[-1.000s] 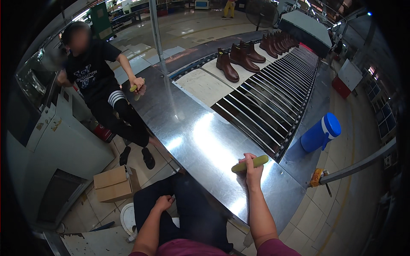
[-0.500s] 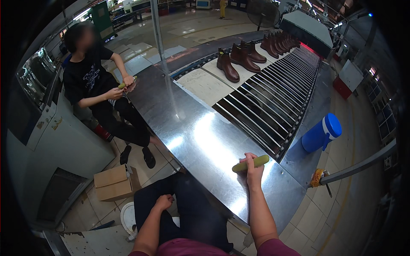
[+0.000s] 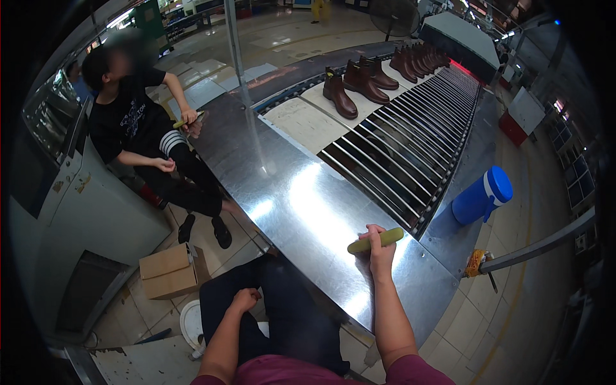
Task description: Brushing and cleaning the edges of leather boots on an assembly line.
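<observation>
My right hand (image 3: pixel 382 250) rests over the steel tabletop (image 3: pixel 282 212), closed round a long olive-green bar with rounded ends (image 3: pixel 391 237). Both ends of it stick out past my fingers; its exact kind does not show. My left hand (image 3: pixel 245 299) lies on my thigh with its fingers loosely curled, and no object shows in it. Beyond the table, brown ankle boots (image 3: pixel 340 96) stand upright on a pale board (image 3: pixel 301 125) on the conveyor.
A roller conveyor (image 3: pixel 391 151) runs away to a hooded machine (image 3: pixel 459 42). A blue jug (image 3: pixel 478 199) stands at the table's right. At left a co-worker (image 3: pixel 128 115) sits holding a similar green piece (image 3: pixel 179 124). A cardboard box (image 3: pixel 168 276) is on the floor.
The co-worker's hands have moved apart, and one now holds the green piece alone. My hands have barely moved; the view has shifted slightly.
</observation>
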